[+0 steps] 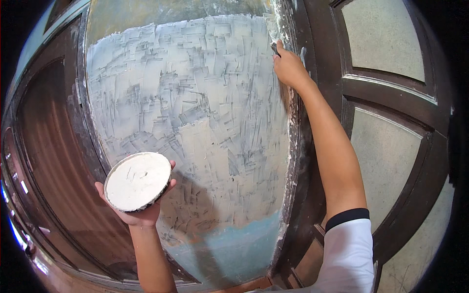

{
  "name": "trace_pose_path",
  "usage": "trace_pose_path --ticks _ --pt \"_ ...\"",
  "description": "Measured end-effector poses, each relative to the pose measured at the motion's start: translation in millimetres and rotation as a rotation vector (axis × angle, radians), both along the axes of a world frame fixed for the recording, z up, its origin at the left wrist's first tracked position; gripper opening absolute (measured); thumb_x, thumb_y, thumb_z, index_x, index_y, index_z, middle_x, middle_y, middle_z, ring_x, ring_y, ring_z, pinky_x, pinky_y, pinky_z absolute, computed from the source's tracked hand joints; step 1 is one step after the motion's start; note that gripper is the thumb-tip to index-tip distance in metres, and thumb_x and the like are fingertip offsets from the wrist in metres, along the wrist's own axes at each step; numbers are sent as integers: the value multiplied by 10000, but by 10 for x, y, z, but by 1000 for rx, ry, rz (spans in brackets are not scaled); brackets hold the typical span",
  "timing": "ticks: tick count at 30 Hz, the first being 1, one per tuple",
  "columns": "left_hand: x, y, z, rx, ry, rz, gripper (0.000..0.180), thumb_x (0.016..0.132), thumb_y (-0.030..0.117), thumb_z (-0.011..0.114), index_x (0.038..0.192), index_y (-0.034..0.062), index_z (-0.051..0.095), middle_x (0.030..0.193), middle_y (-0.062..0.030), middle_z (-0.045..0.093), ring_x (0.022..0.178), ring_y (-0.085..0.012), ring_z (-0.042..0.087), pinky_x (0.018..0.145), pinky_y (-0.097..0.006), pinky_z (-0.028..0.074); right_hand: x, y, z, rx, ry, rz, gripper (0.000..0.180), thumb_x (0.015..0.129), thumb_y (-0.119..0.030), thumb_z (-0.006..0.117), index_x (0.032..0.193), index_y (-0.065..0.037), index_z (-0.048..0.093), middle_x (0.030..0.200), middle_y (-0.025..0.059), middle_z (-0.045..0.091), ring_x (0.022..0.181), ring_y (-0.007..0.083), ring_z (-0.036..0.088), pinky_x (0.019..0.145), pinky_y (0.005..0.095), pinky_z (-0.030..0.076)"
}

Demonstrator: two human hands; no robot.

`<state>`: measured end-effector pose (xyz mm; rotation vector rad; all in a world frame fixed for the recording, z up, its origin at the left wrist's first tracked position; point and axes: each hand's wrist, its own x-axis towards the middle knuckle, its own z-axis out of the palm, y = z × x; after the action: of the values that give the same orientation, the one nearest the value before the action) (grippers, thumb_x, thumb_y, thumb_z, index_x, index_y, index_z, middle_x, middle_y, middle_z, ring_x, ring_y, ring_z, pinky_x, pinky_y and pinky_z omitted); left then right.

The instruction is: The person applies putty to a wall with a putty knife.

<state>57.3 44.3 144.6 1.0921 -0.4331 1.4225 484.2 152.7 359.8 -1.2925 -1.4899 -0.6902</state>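
My left hand (139, 215) is wrapped round a shallow round dish from below, its fingers curled over the rim. White putty (137, 179) fills the dish, smooth with a few small ridges. Higher up at the right, my right hand (291, 70) grips a putty knife (276, 49), whose dark part shows at the fingers. Its blade lies against the top right edge of the wall panel (190, 93), where white putty sits. Most of this panel carries overlapping whitish and grey putty strokes.
Bare blue paint (244, 244) shows along the panel's bottom. A dark wooden frame post (294, 146), flecked with white, borders it on the right, beside a paneled brown door (395, 90). At the left stands a dark wooden frame with a brownish pane (46, 117).
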Motion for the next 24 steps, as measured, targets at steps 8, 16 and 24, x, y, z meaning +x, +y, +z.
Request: trace_pose_path --ticks 8,16,24 --pt "-61 -94 -12 -54 -34 45 1048 913 832 448 1602 55 306 1626 -324 284 1417 -728 203 995 -860 396 -48 49 -121 111 86 68 614 1048 -190 503 1596 29 336 1210 342 615 1169 491 598 1043 500 464" --pt "-148 -63 -21 -51 -19 78 1075 908 835 456 1606 37 280 1630 -340 260 1418 -727 200 1013 -862 376 -13 122 -22 214 36 72 614 1044 -187 516 1591 33 342 1175 353 615 1122 493 606 989 515 483" --pt "-175 -23 -111 -34 -18 42 1064 909 830 459 1600 37 298 1623 -345 271 1417 -720 220 1032 -839 389 -98 4 -410 69 46 62 624 1046 -217 533 1600 3 349 1199 347 616 1150 496 602 1018 510 474"
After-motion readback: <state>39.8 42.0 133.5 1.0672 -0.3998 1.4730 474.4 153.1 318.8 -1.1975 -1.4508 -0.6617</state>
